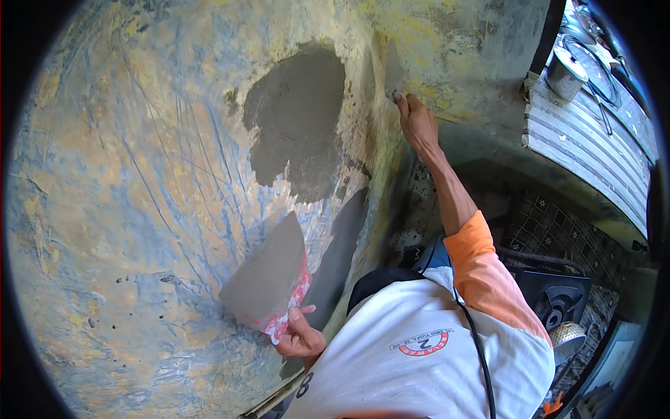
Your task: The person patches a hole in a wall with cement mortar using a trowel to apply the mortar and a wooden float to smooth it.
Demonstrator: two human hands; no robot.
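Observation:
My left hand (300, 340) is low by my shirt, its fingers closed on the edge of a flat, roughly triangular sheet (269, 272). Grey covers the sheet's face, and its near edge is pink-red and white. It lies close against the stained wall (160, 230); whether it touches I cannot tell. Farther up, my right hand (419, 124) pinches a small grey flat piece (392, 93) at the wall's inner corner. Most of that piece is hidden by the fingers. Between the hands, a large dark grey plaster patch (300, 112) covers part of the wall.
Another grey plaster patch (338, 244) runs beside the corner. At the far right, a lidded metal pot (567, 72) stands on a corrugated sheet (586, 146) with an exposed edge. A black stove (562, 300) sits to my right. A black cable (481, 349) hangs over my shirt.

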